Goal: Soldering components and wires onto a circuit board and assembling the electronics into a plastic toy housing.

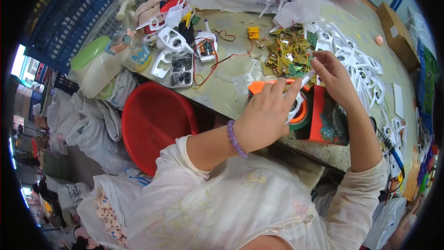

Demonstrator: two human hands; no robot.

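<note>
A white plastic toy casing with a round dark part in it is in my left hand, whose fingers wrap over its top. My right hand is raised beside the casing's narrow end, thumb and fingers curled together. Anything small between those fingertips is too hard to make out. Under the casing lie an orange ring and a red box with a dark patterned side. Just beyond my hands is a tangled heap of small circuit boards with yellow wires.
White plastic shells are piled at the right. Further left lie an open casing with batteries, red and black wires, and a yellow block. A red basin stands below the table edge. A cardboard box is at the far right.
</note>
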